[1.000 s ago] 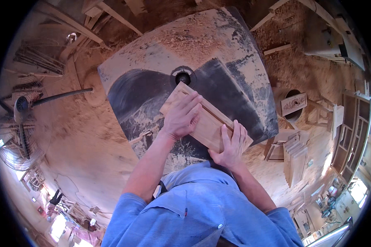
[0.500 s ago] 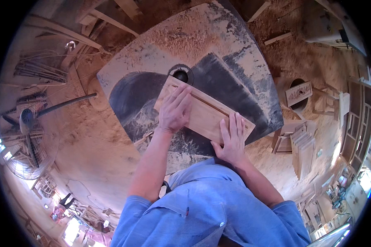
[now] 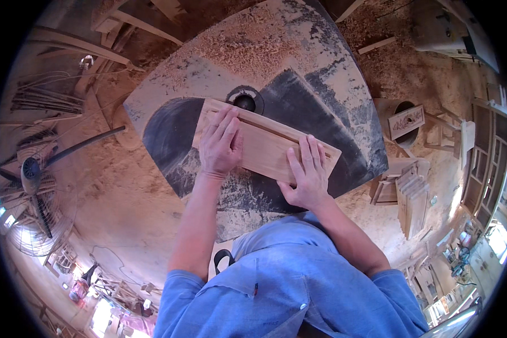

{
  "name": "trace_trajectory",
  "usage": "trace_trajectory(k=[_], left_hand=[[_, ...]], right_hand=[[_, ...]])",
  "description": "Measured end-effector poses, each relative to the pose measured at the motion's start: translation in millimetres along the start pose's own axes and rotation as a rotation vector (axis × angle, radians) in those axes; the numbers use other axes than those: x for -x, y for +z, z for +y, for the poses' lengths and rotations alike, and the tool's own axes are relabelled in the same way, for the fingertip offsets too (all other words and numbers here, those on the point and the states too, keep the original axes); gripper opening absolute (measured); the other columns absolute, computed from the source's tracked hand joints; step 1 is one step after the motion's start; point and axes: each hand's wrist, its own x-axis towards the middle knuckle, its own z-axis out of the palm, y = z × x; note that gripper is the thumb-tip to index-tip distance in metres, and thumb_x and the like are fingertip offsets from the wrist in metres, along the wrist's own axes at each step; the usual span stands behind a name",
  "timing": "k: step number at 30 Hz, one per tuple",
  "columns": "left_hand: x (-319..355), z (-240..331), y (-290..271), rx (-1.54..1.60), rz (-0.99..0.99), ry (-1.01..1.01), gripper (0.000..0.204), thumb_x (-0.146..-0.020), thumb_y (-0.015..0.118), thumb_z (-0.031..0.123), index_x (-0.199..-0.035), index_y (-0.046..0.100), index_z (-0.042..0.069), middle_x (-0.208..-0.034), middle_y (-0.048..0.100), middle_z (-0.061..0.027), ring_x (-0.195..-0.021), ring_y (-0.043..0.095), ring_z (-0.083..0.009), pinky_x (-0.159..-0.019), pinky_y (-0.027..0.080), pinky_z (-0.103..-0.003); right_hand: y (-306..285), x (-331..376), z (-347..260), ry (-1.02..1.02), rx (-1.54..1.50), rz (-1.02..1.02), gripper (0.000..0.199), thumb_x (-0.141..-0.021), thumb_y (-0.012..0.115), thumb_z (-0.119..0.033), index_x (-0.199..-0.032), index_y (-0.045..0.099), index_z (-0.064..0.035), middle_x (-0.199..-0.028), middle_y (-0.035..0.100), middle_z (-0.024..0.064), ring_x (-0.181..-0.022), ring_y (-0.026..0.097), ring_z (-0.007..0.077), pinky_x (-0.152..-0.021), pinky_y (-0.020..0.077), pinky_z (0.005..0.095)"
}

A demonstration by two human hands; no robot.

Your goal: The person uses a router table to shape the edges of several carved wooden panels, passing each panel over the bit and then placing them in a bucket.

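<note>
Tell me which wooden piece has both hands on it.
The grooved panel on the dusty table; the left hand and right hand rest on it. The carved panel and stacked boards, farther right, are untouched.

panel (image 3: 262,149): smooth matt wood | tabletop (image 3: 172,127): matt (rough where sawdust (image 3: 248,48) lies) | shirt (image 3: 276,276): cloth

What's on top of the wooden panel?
The left hand and right hand rest on the wooden panel; bare wood shows between them, but the wood beneath them is covered.
</note>
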Motion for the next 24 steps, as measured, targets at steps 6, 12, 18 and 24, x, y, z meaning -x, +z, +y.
trace_trajectory(k=[6,12,18,24], left_hand=[[-8,-16,-17,-0.086,-0.147,-0.063,0.046,-0.101,0.068,0.013,-0.146,0.063,0.003,-0.166,0.057,-0.016,-0.159,0.048,-0.0394,-0.13,0.04,-0.054],[-3,-40,-38,-0.174,-0.247,-0.105,0.049,-0.103,0.063,0.02,-0.149,0.061,0.004,-0.169,0.051,-0.017,-0.161,0.041,-0.0422,-0.133,0.03,-0.06],[9,-70,-57,-0.248,-0.248,-0.124,0.055,-0.097,0.068,0.022,-0.149,0.063,0.004,-0.168,0.049,-0.016,-0.161,0.039,-0.0415,-0.133,0.03,-0.059],[23,-87,-82,-0.237,-0.338,-0.209,0.068,-0.096,0.074,0.032,-0.158,0.058,0.008,-0.174,0.041,-0.015,-0.166,0.03,-0.0418,-0.136,0.024,-0.057]], right_hand=[[6,-24,-7,-0.031,-0.026,-0.002,0.088,-0.07,0.089,-0.026,-0.149,0.063,0.0027,-0.17,0.042,0.036,-0.164,0.033,0.0528,-0.136,0.022,0.0629],[13,-57,-20,-0.09,-0.065,-0.036,0.081,-0.073,0.086,-0.025,-0.145,0.066,0.0043,-0.169,0.043,0.0373,-0.163,0.035,0.0534,-0.135,0.0243,0.0632],[34,-84,-30,-0.168,-0.087,-0.043,0.084,-0.073,0.085,-0.026,-0.147,0.064,0.0052,-0.17,0.041,0.0374,-0.164,0.034,0.053,-0.136,0.0238,0.0627],[40,-104,-43,-0.221,-0.116,-0.118,0.085,-0.073,0.084,-0.026,-0.148,0.063,0.0059,-0.171,0.039,0.0377,-0.165,0.031,0.053,-0.137,0.0211,0.0628]])
